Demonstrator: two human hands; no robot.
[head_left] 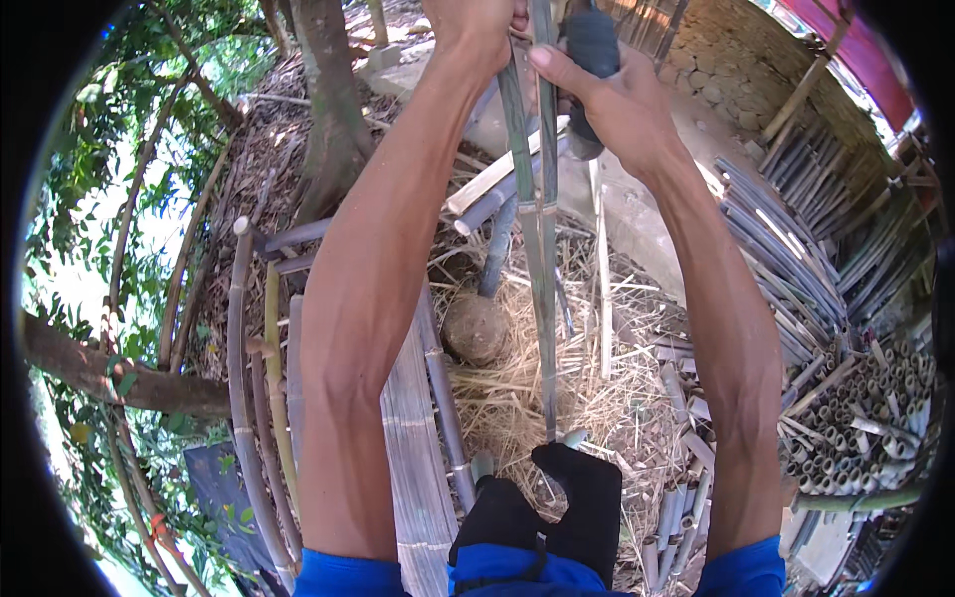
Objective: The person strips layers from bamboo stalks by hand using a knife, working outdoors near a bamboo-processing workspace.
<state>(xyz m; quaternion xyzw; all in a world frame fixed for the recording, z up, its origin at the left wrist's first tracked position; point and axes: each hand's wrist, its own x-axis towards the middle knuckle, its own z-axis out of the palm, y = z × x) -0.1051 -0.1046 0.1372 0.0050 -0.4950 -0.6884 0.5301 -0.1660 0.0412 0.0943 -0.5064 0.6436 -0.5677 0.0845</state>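
Observation:
A long green bamboo strip (544, 328) stands upright in front of me, its lower end down by my foot. Toward the top it parts into two narrow lengths. My left hand (472, 28) is closed by the left length, its fingers partly cut off by the upper edge of the picture. My right hand (629, 107) wraps round a thick dark handle (593, 45), with its thumb against the right length of bamboo. Whatever the handle belongs to lies beyond the picture or is hidden.
A slatted bamboo bench (413, 428) runs along my left. Straw and shavings (507, 388) cover the ground around a round brown block (476, 328). Bamboo poles (771, 239) and a stack of cut bamboo tubes (856, 428) lie at the right. A tree trunk (333, 99) rises far left.

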